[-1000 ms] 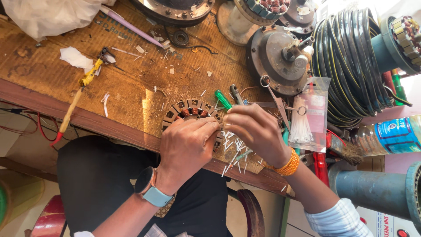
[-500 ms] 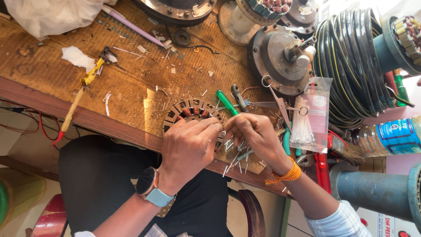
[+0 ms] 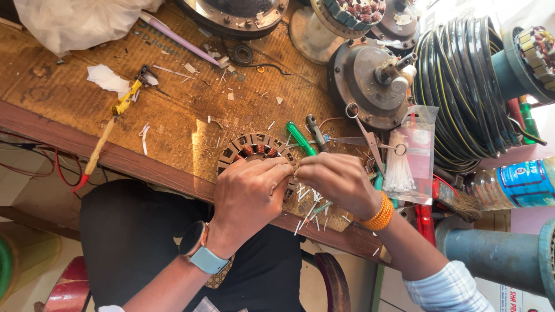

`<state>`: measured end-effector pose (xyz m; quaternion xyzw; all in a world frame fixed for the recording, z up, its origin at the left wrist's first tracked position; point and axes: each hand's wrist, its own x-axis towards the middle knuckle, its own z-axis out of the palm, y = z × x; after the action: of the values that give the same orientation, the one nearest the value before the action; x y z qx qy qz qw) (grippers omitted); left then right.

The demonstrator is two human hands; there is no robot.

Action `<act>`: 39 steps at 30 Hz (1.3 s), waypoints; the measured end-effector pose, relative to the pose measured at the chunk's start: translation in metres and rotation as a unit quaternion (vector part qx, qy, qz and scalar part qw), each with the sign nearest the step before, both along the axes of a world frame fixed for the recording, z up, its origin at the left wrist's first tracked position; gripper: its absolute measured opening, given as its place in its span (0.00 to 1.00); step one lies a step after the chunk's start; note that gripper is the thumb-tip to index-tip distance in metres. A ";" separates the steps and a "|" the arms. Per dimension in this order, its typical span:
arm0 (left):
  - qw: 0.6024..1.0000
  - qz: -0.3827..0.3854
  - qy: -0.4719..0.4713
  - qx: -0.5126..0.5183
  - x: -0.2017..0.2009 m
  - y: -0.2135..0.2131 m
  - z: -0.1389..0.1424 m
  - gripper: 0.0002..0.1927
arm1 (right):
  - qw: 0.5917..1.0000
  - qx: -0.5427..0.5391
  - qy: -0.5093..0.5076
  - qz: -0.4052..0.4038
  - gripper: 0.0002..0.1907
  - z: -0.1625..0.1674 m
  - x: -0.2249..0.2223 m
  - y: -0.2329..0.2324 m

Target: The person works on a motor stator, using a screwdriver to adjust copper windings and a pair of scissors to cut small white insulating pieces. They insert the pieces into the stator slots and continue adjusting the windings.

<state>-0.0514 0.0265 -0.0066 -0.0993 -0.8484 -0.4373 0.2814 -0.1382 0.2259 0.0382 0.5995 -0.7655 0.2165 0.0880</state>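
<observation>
A round motor stator (image 3: 250, 149) with copper windings lies near the front edge of the wooden workbench (image 3: 69, 110). My left hand (image 3: 250, 193), a watch on its wrist, rests over the stator's near side with fingers curled on it. My right hand (image 3: 338, 184), with orange bangles on the wrist, meets the left at the fingertips, pinching something small that I cannot make out. Several thin white strips (image 3: 309, 208) are scattered under my right hand.
A green-handled screwdriver (image 3: 302, 138), scissors (image 3: 364, 136) and a clear bag of white strips (image 3: 404, 162) lie just beyond my hands. Motor housings (image 3: 370, 81), a coil of black cable (image 3: 468, 92) and a plastic bottle (image 3: 514, 185) stand at the right. A yellow-handled tool (image 3: 110, 133) lies left.
My right hand has moved left from the pile of strips, and its fingertips now meet my left hand's over the stator. The left hand has barely shifted.
</observation>
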 end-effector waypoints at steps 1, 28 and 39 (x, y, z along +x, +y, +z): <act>1.000 -0.004 0.003 -0.005 0.001 -0.001 0.000 0.06 | 0.985 0.008 -0.140 -0.101 0.08 -0.006 0.006 0.001; 0.999 -0.017 0.025 -0.033 0.002 -0.001 0.001 0.07 | 0.862 -0.037 -0.436 -0.255 0.10 -0.019 0.016 0.011; 1.000 -0.013 0.011 0.005 0.001 -0.001 -0.002 0.06 | 0.994 0.013 0.104 0.008 0.14 0.005 0.006 0.002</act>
<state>-0.0509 0.0257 -0.0084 -0.1134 -0.8418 -0.4439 0.2855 -0.1325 0.2277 0.0437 0.6262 -0.7500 0.1435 0.1575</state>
